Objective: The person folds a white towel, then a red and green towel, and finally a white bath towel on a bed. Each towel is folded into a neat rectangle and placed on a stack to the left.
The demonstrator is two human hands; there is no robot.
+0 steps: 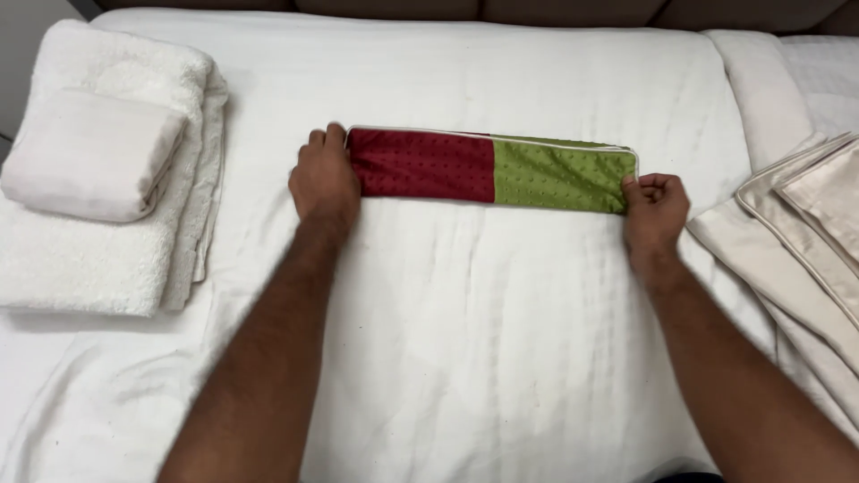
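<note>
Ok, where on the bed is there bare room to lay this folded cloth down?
Bare sheet lies between the forearms, below the red and green cloth, and above it toward the headboard. The left side is crowded by stacked white towels, the right by beige linens. Left hand and right hand hold the cloth's ends.

It was a bedroom in a home or guest room: a bed (501, 358) with a white sheet filled the view, a dark padded headboard (573, 11) ran behind, and folded white towels (98, 179) lay stacked on it.
</note>
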